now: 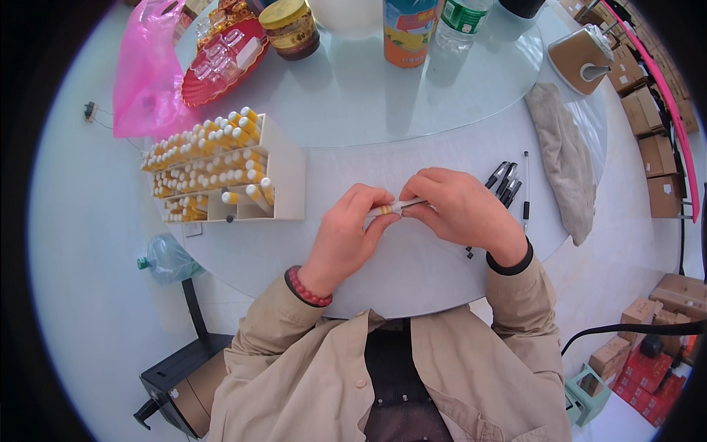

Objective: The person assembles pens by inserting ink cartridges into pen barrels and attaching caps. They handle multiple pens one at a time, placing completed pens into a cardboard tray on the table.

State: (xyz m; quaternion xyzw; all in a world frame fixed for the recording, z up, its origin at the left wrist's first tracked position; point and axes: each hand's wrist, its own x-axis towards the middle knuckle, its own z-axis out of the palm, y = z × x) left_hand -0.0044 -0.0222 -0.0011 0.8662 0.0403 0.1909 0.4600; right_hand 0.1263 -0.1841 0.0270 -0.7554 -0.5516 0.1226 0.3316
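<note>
Over the near middle of the table, my two hands meet at a slim white tube with a yellow band [384,211]. My left hand [342,236] is closed, pinching the banded end between thumb and fingers. From the other side my right hand [456,206] is closed on the tube's right end, where a thin dark rod-like piece shows between the fingertips. Whether that piece is separate from the tube I cannot tell. Left of my hands, a white divided box [287,173] holds many yellow sticks with white ends [213,171], lying in rows.
Beyond my right hand lie several black pens [506,180], a slim pen or refill [526,190] and a grey cloth [563,158]. A glass turntable [331,118] carries a jar [289,28], an orange bottle [409,33] and a red tray [213,85]. A pink bag [151,74] hangs at far left.
</note>
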